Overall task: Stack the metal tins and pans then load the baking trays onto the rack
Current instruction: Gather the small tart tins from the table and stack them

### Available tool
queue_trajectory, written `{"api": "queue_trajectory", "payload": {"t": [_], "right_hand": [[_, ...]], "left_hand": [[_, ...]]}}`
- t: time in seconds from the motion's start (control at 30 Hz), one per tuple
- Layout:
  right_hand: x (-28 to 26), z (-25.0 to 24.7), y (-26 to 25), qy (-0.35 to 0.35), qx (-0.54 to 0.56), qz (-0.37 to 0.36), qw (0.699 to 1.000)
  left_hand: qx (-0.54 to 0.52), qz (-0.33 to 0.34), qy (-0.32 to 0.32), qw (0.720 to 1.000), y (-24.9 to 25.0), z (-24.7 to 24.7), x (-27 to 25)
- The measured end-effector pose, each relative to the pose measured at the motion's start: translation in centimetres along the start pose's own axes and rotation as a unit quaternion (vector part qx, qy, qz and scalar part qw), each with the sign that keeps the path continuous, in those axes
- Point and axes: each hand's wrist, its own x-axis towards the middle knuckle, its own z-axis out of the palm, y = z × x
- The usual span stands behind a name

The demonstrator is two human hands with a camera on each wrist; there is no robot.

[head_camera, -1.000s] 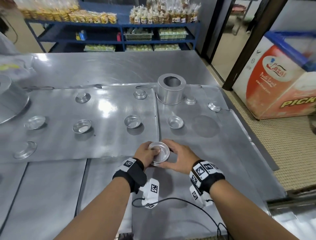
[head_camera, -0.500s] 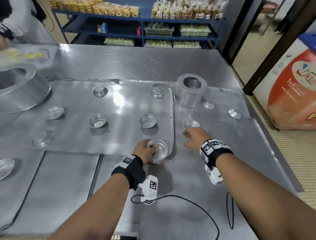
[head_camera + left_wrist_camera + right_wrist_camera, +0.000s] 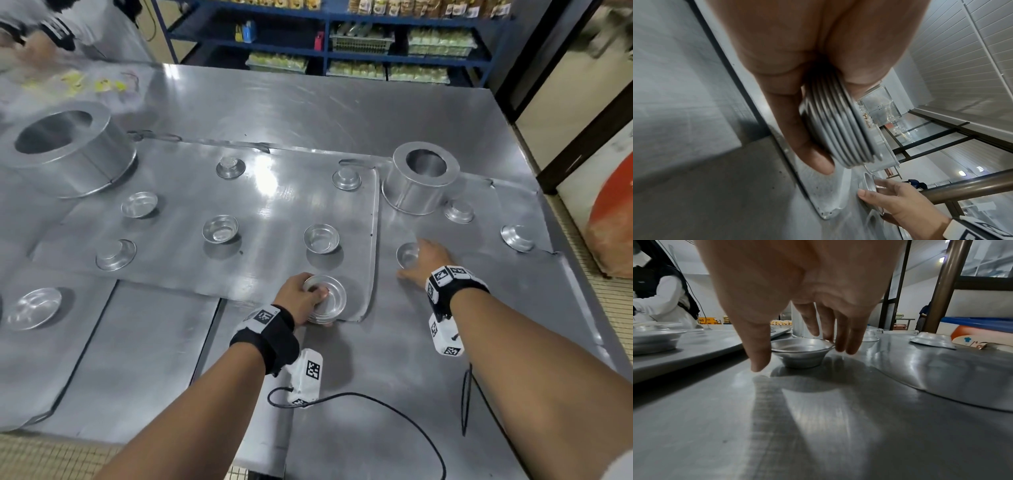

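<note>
My left hand (image 3: 313, 296) grips a stack of several nested small metal tins (image 3: 327, 299) at the near corner of the left baking tray (image 3: 274, 192); the stack (image 3: 838, 129) sits between thumb and fingers. My right hand (image 3: 416, 263) is spread over a single upright tin (image 3: 407, 255) on the right tray (image 3: 513, 291). Its fingers (image 3: 840, 340) touch the tin's (image 3: 801, 353) far rim, and the thumb hangs close beside the near rim. The tin stands on the tray.
Several loose tins lie on both trays, some upside down, the nearest (image 3: 321, 238) just beyond the stack. A tall round pan (image 3: 421, 181) stands behind my right hand, a bigger one (image 3: 68, 154) at far left. Another person works at the back left. Blue shelving stands beyond the table.
My right hand left the stack, moved right and forward, and now reaches down over the single tin. My left hand stays holding the stack.
</note>
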Motion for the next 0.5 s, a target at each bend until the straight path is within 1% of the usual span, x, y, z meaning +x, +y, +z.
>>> {"api": "queue_trajectory", "payload": {"t": [0.17, 0.23, 0.33, 0.5], "right_hand": [[-1.3, -0.1, 0.0, 0.020, 0.038, -0.006, 0.999], [-2.3, -0.4, -0.5, 0.026, 0.053, -0.032, 0.998], [-4.4, -0.8, -1.9, 0.031, 0.089, -0.083, 0.992], [-8.6, -1.3, -4.4, 0.028, 0.134, -0.177, 0.975]], "left_hand": [[0.009, -0.020, 0.007, 1.000, -1.3, -0.5, 0.1], [0.008, -0.021, 0.001, 1.000, -1.5, -0.7, -0.1], [-0.024, -0.027, -0.002, 0.999, 0.2, -0.8, -2.2], [-0.112, -0.072, -0.016, 0.991, 1.4, -0.6, -4.4]]}}
